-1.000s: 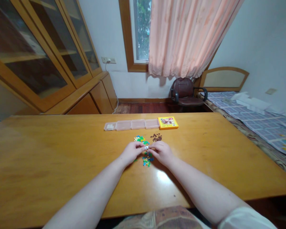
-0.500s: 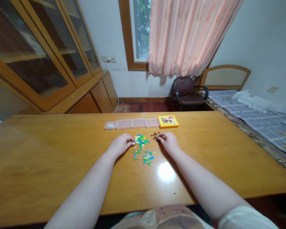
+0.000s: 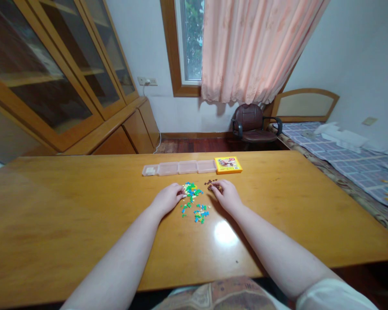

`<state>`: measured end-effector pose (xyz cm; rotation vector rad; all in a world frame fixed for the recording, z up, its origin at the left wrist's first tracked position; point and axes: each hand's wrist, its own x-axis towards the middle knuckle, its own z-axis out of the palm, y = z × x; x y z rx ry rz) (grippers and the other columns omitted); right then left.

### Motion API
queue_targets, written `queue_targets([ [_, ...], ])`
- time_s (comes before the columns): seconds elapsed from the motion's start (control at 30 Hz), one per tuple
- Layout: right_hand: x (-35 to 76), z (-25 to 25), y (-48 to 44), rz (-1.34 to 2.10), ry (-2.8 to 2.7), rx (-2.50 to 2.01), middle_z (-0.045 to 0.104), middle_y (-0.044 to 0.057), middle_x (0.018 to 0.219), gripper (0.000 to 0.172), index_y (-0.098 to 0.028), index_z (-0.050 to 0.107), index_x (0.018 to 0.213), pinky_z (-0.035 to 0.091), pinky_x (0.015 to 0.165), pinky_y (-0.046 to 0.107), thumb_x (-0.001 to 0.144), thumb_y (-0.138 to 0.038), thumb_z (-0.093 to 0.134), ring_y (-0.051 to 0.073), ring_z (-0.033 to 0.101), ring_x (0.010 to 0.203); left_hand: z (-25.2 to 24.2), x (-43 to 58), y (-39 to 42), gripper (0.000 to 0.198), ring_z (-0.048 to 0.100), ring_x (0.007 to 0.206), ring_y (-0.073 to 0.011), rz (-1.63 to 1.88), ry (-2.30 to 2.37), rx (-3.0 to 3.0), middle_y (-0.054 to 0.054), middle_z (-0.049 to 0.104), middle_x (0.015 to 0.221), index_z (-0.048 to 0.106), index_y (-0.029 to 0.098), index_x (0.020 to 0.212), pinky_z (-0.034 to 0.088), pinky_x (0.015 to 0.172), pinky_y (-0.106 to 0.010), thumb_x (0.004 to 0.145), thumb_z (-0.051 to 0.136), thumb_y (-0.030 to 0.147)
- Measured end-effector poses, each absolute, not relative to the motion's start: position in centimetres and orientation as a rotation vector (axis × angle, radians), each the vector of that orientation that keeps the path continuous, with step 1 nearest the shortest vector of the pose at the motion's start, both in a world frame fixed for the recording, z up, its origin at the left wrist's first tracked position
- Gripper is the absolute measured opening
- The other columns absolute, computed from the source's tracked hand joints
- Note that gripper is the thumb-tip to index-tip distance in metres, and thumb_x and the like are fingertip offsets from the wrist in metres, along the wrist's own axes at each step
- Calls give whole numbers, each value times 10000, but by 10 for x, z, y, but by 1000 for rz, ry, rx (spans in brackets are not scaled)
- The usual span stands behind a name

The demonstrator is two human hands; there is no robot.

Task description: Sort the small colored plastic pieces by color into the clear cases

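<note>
Small green, blue, yellow and cream building bricks (image 3: 191, 191) lie heaped on the wooden table in front of me. My left hand (image 3: 168, 199) is at the left edge of this heap, its thumb and fingers drawn together; anything between them is too small to make out. Closer to me lies a smaller cluster of mixed bricks (image 3: 201, 213). To the right, a little group of brown building bricks (image 3: 210, 182) is partly covered by my right hand (image 3: 226, 196). Its thumb and fingers close around some of those brown pieces.
Beyond the bricks stretches a row of clear plastic trays (image 3: 168, 168), with a yellow box (image 3: 228, 165) at its right end. A wooden table (image 3: 84, 206) carries everything. An office chair (image 3: 250, 122) and a bed (image 3: 339, 146) stand behind it.
My left hand has shifted slightly right, nearer the mixed heap. My right hand has moved a little left over the brown bricks, its fingers more curled.
</note>
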<state>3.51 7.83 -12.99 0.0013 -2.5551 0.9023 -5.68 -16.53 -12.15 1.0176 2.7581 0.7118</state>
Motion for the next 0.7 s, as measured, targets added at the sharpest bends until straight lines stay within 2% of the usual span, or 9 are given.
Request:
queue_targets([
  [0.13, 43, -130, 68, 912, -2542, 229, 705, 67, 928, 145, -202, 692, 955, 477, 852, 332, 867, -282, 608, 190, 632, 913, -119, -41, -153, 165, 573, 757, -177, 1080, 2730, 874, -32, 628, 826, 645, 182, 820, 439, 707, -285, 814, 572, 330],
  [0.23, 50, -132, 58, 941, -2518, 367, 706, 63, 907, 160, -213, 700, 951, 492, 827, 317, 847, -322, 646, 182, 637, 879, -123, -22, -136, 233, 535, 610, -147, 1402, 2422, 689, 3, 589, 663, 641, 162, 839, 428, 600, -260, 791, 589, 385],
  [0.37, 52, -136, 53, 998, -2447, 407, 700, 41, 760, 146, -218, 721, 858, 507, 715, 271, 873, -317, 615, 152, 635, 727, -129, -7, -121, 283, 589, 675, -163, 1652, 2113, 563, -29, 660, 739, 653, 146, 807, 470, 671, -284, 730, 647, 418],
  [0.57, 52, -138, 55, 1023, -2410, 402, 725, 47, 829, 140, -238, 730, 896, 525, 740, 279, 882, -271, 595, 153, 659, 769, -125, -6, -121, 271, 652, 875, -235, 1649, 2125, 507, -59, 736, 875, 726, 161, 837, 484, 869, -369, 742, 637, 397],
  [0.7, 50, -140, 56, 1046, -2463, 331, 730, 42, 833, 125, -242, 736, 881, 532, 735, 280, 857, -230, 615, 156, 669, 765, -120, -6, -122, 309, 648, 937, -243, 1577, 2126, 604, -62, 738, 974, 740, 177, 938, 479, 894, -380, 787, 596, 404],
])
